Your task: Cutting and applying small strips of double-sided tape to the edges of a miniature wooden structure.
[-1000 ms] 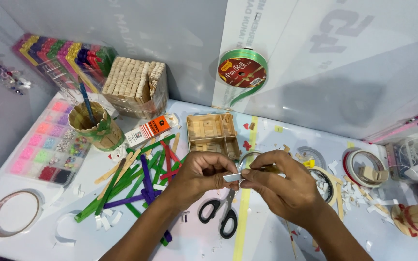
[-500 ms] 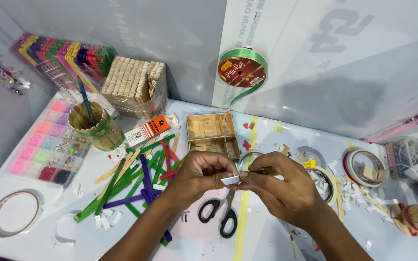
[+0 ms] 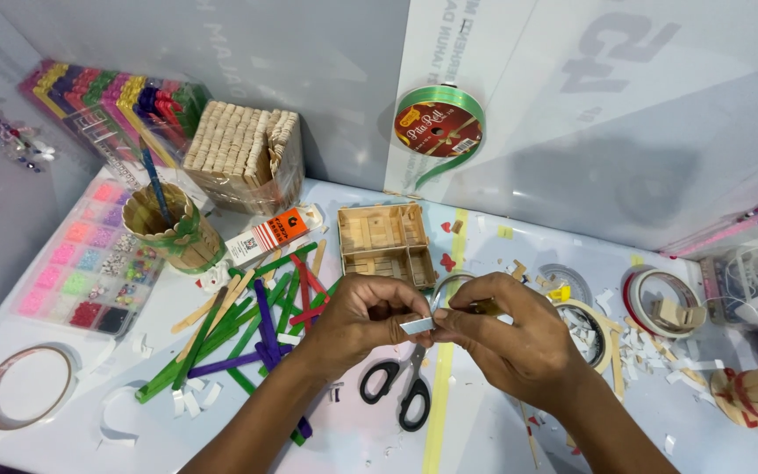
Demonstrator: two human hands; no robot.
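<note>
My left hand (image 3: 357, 322) and my right hand (image 3: 511, 338) meet at the middle of the table, pinching a small white strip of tape or paper (image 3: 418, 326) between their fingertips. My right hand also seems to hold a thin wooden stick (image 3: 484, 306) near its thumb. Black-handled scissors (image 3: 404, 391) lie on the table just under the hands. A small open wooden box made of craft sticks (image 3: 385, 241) stands right behind them. Loose coloured craft sticks (image 3: 247, 329) lie scattered to the left of my left hand.
A stick-built cup with a pencil (image 3: 168, 226), a bundle of plain sticks (image 3: 243, 158) and a bead tray (image 3: 81, 272) stand at left. Tape rolls (image 3: 24, 386) (image 3: 660, 298) lie at both sides. A green ribbon spool (image 3: 439, 127) leans on the back wall.
Both hands stay together at the same spot; the fingers have shifted slightly on the small white strip. Nothing else on the table has moved.
</note>
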